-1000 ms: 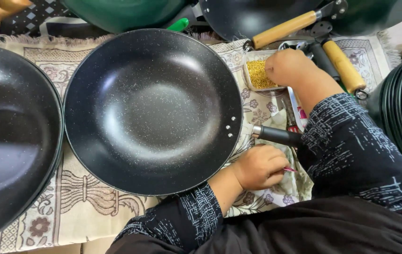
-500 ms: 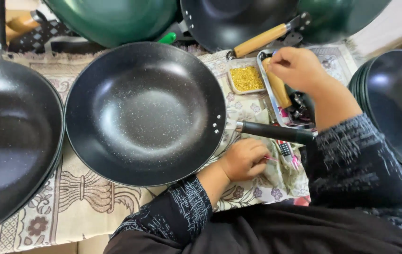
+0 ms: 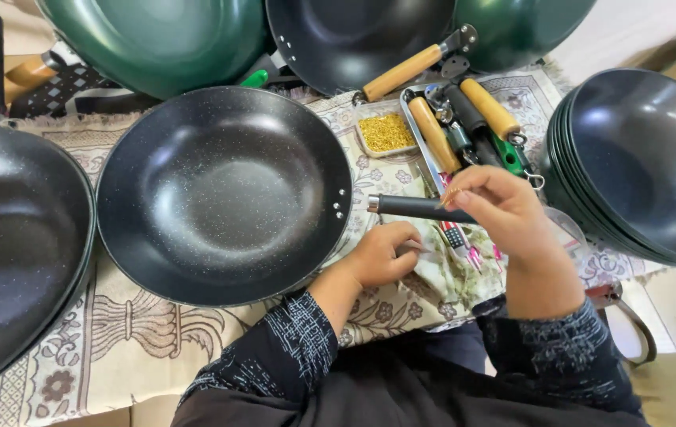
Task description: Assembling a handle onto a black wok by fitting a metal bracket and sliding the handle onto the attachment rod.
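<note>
Pinching a small brass-coloured piece between right hand [image 3: 504,209] fingertips, just above the black handle [image 3: 421,209]. Resting left hand [image 3: 381,255], loosely curled and holding nothing visible, just below that handle, beside the black wok [image 3: 223,194].

The round black speckled non-stick pan [image 3: 223,194] looks matt with a faint sheen, its rim rivets bright metal. Its straight black handle [image 3: 413,208] seems smooth plastic behind a shiny metal collar. Beneath lies a beige woven cloth with a printed floral pattern [image 3: 124,348]. The loose light-brown handles [image 3: 433,134] are smooth wood. The glossy green pans [image 3: 156,39] gleam.
</note>
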